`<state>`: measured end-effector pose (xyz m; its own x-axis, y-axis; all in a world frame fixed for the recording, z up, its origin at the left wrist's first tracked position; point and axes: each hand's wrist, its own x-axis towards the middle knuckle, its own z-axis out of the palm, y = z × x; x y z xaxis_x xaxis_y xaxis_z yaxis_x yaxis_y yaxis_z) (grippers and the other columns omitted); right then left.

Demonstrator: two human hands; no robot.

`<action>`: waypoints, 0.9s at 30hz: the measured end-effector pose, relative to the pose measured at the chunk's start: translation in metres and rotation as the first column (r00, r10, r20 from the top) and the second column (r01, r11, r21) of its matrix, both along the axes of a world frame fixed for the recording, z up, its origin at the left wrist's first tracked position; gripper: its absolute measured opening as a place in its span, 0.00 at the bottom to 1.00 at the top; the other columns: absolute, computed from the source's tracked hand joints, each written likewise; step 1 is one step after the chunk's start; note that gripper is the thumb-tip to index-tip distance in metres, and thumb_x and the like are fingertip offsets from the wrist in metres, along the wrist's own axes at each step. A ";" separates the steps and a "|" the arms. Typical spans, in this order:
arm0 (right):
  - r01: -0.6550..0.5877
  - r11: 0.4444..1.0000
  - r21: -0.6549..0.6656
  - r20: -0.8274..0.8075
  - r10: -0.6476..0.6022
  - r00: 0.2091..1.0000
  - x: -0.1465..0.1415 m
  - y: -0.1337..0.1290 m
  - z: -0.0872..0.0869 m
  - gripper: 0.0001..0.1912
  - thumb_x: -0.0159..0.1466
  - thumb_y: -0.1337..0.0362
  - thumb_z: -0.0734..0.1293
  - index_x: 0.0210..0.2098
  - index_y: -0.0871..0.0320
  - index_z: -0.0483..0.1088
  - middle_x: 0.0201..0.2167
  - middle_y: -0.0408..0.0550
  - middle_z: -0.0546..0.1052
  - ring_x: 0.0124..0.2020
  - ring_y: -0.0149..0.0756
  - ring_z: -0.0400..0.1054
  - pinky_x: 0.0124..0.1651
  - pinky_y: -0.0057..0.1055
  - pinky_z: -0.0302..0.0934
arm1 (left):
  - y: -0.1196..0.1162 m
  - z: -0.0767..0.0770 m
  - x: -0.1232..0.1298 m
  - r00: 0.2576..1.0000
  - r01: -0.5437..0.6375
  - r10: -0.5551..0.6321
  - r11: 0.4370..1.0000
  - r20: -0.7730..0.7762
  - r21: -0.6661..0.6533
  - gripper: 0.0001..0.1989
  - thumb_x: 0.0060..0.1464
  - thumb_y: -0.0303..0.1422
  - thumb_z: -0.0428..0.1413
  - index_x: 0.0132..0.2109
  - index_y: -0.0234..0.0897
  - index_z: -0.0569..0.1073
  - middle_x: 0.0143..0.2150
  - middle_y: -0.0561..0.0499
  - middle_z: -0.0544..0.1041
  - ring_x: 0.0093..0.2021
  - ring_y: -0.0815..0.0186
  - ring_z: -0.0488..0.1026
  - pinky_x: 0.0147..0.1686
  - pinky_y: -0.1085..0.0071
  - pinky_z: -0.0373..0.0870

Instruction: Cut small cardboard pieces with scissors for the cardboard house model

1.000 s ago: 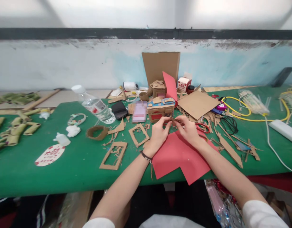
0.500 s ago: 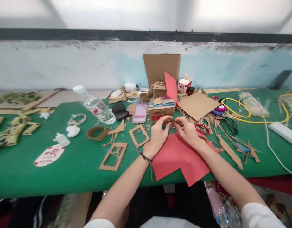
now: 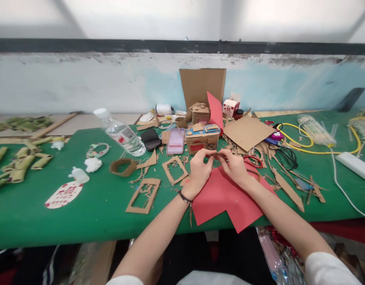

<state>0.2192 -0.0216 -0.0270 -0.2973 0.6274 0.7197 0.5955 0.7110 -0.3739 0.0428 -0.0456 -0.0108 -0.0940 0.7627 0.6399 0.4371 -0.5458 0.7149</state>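
Note:
My left hand [image 3: 201,169] and my right hand [image 3: 233,168] meet above a red sheet of paper [image 3: 221,198]. Both are closed, pinching a small brown piece of cardboard [image 3: 217,154] between thumbs and fingertips; fingers hide most of it. Just behind them stands a cardboard box model [image 3: 202,142] with a blue top and a red patch. Red-handled scissors [image 3: 253,161] lie right beside my right hand, their blades out of sight. Left of my left hand are two cut cardboard frames, a smaller one [image 3: 167,166] and a larger one [image 3: 156,194].
A water bottle [image 3: 123,134], a black case [image 3: 151,139], a phone [image 3: 175,141] and a cardboard ring [image 3: 123,167] stand or lie to the left. Cardboard scraps [image 3: 288,186], a flat cardboard sheet [image 3: 248,131], a yellow cord [image 3: 327,152] and a white power strip [image 3: 355,166] are on the right.
Both hands have dropped slightly in the picture, fingertips still together on the brown piece. The whole view has shifted a little; the objects on the table stay put.

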 end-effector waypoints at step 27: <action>0.129 0.992 -0.009 0.047 -0.129 0.991 -0.001 0.010 0.001 0.13 0.81 0.61 0.60 0.49 0.56 0.77 0.35 0.51 0.86 0.32 0.42 0.81 0.34 0.31 0.65 | -0.001 -0.006 0.014 0.999 0.015 -0.012 0.996 -0.032 0.091 0.11 0.67 0.22 0.56 0.48 0.40 0.80 0.45 0.48 0.83 0.47 0.62 0.82 0.50 0.65 0.78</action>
<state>0.2184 -0.0114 -0.0262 -0.2460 0.6711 0.6994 0.6988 0.6228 -0.3519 0.0568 -0.0467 -0.0164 -0.0626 0.7020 0.7094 0.4508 -0.6142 0.6477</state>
